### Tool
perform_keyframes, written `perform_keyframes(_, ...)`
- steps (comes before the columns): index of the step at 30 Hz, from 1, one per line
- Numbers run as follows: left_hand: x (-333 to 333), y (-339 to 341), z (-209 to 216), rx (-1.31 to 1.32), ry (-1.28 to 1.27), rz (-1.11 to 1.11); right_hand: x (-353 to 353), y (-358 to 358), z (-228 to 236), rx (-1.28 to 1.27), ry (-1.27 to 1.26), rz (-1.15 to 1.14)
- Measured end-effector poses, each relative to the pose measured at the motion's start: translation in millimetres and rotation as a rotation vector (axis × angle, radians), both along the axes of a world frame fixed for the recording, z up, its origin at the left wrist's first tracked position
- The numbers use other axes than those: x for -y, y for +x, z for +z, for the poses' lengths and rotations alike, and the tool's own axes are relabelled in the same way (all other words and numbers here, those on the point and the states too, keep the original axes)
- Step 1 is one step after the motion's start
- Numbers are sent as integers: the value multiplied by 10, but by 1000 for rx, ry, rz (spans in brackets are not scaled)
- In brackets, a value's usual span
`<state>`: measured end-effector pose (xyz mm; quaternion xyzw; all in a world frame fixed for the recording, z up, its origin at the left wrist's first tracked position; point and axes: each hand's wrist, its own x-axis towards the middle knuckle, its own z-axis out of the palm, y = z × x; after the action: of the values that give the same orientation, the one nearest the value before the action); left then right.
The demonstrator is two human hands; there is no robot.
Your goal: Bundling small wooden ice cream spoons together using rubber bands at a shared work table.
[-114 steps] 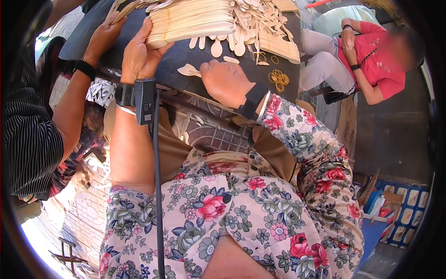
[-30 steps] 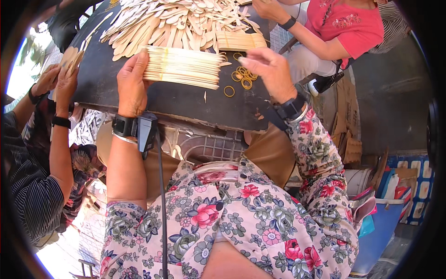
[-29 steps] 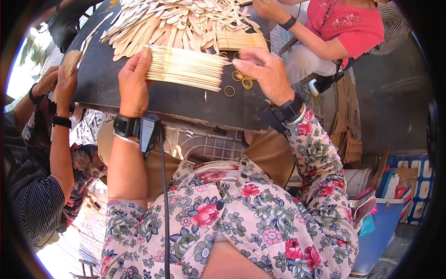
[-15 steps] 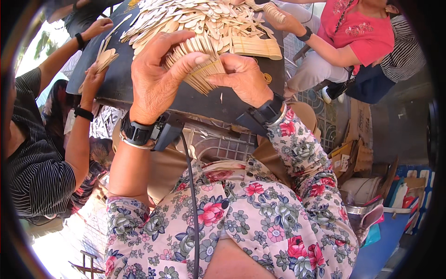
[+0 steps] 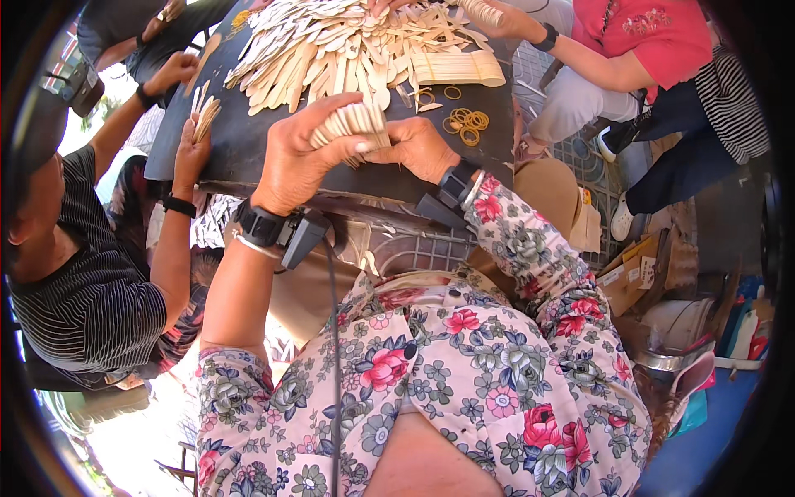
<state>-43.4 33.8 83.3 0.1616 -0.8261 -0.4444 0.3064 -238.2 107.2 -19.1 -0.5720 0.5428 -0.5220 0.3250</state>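
In front of my chest, above the table's near edge, both hands hold a bundle of wooden spoons. My left hand wraps round it from the left, with the thumb across the near side. My right hand pinches its right side, and those fingertips are partly hidden. The broad, pale ends of the bundle face up toward me; its lower part shows only a little under my thumb. Beyond my hands lies a large loose pile of wooden spoons. Right of the pile lies a neat bundle of spoons.
Yellow rubber bands lie on the dark table, right of my hands. At left, a person in a striped shirt holds several spoons. At far right, a person in a pink top grips a stack of spoons.
The bundle in my hands has tipped, so its ends now face me and the yellow band seen round it before is hidden. My hands have dropped slightly lower, uncovering the rubber bands on the table.
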Motion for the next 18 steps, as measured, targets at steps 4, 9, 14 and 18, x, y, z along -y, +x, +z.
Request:
perform_keyframes(4, 45, -22, 5, 57, 97, -27, 42, -9, 4, -46, 77, 1)
perform_keyframes(9, 24, -58, 187, 188, 30, 11, -43, -34, 231, -153, 151, -34)
perform_keyframes(14, 71, -77, 30, -9, 311, 100, -223, -83, 400, 222, 23, 40)
perform_keyframes(18, 81, -109, -220, -320, 663, 213, -435, -105, 430, 514, 203, -30)
